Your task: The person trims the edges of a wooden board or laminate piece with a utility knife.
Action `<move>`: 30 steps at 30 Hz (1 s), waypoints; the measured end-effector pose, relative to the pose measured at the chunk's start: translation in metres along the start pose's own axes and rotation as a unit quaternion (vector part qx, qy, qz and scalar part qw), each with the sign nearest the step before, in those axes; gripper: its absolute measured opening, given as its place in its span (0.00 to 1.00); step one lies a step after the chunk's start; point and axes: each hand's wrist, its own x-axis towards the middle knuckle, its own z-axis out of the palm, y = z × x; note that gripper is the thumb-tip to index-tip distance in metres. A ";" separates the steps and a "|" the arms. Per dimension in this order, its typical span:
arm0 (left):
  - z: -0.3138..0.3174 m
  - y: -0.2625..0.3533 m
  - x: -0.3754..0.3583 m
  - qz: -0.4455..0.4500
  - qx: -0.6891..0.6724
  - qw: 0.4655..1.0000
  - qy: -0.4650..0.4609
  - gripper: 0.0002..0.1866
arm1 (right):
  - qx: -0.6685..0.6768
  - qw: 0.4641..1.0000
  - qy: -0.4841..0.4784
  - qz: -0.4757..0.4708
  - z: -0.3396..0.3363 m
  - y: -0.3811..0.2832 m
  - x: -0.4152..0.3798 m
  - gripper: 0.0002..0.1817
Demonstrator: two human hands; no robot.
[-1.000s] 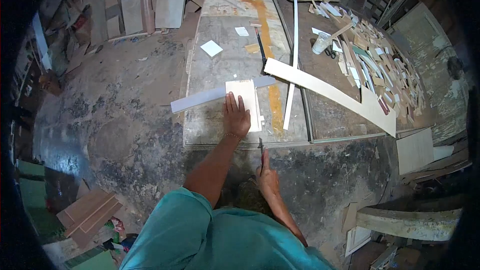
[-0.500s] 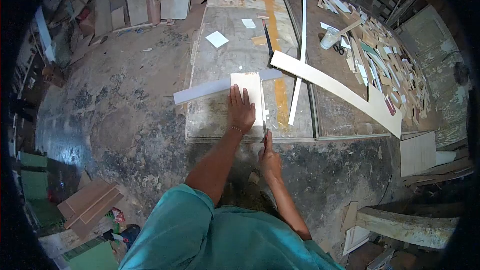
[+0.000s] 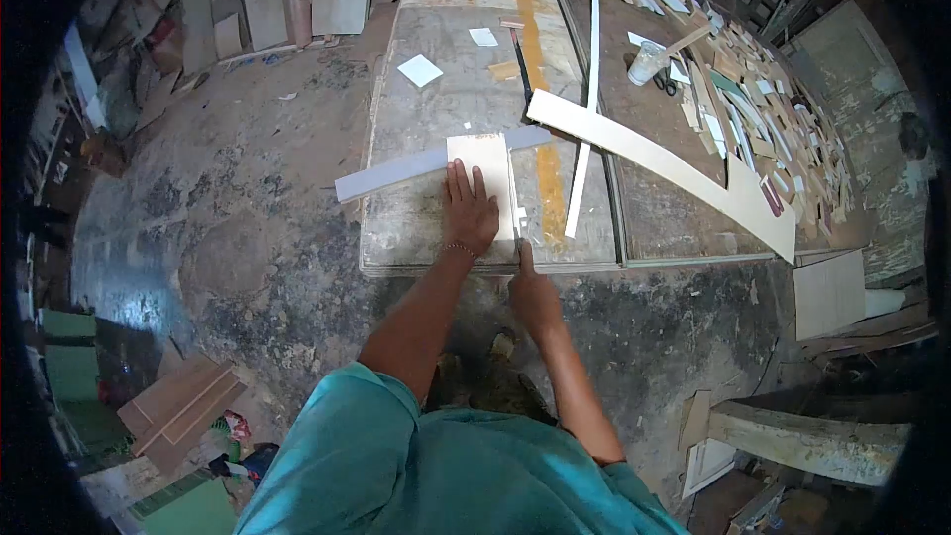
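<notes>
My left hand (image 3: 470,210) lies flat with fingers stretched out on a pale rectangular board (image 3: 479,147), pressing on its face near the lower half. Closed around a slim knife-like tool (image 3: 517,226), my right hand (image 3: 535,299) is at the table's front edge, its index finger stretched forward along the tool. The thin blade runs beside the board's right edge; its handle is mostly hidden in the hand. Crossing beneath the board is a long whitish strip (image 3: 391,174). Small white scraps (image 3: 521,212) lie just right of the blade.
On the worktable (image 3: 406,238), a long tapered pale board (image 3: 634,151) lies across a narrow white strip (image 3: 581,178). Farther right are a plastic cup (image 3: 646,63), scissors (image 3: 665,85) and a heap of offcuts (image 3: 763,129). Brown boards (image 3: 183,406) are stacked at lower left.
My right hand has moved slightly forward along the board's right edge with the tool. The left hand stays flat on the board. The whole view has shifted a little.
</notes>
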 end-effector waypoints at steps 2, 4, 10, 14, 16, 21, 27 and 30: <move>0.004 0.000 -0.001 0.001 0.000 1.000 0.013 0.31 | -0.026 0.998 -0.052 0.037 -0.009 -0.005 0.006 0.32; 0.002 0.001 0.000 0.002 -0.003 1.000 0.018 0.31 | -0.042 0.995 -0.075 0.047 -0.016 -0.010 0.006 0.31; -0.002 0.003 -0.003 0.007 -0.005 1.000 0.017 0.30 | 0.036 0.992 -0.106 0.051 -0.025 -0.009 0.021 0.28; 0.003 0.002 -0.001 -0.006 0.002 1.000 0.018 0.30 | 0.021 0.989 -0.133 0.056 -0.029 -0.010 0.022 0.28; 0.004 0.004 -0.001 -0.019 0.007 1.000 0.016 0.30 | -0.047 0.995 -0.088 0.007 -0.011 0.002 0.018 0.29; 0.000 0.004 0.000 -0.022 -0.024 0.999 0.014 0.29 | -0.042 0.998 -0.042 0.039 0.001 -0.003 0.003 0.35; -0.002 0.005 0.003 -0.032 0.034 0.999 -0.016 0.30 | -0.008 0.998 -0.010 0.054 0.007 -0.006 -0.009 0.36; -0.009 0.006 0.002 -0.028 0.034 0.999 -0.019 0.29 | 0.005 0.999 0.008 0.053 0.012 -0.006 -0.015 0.36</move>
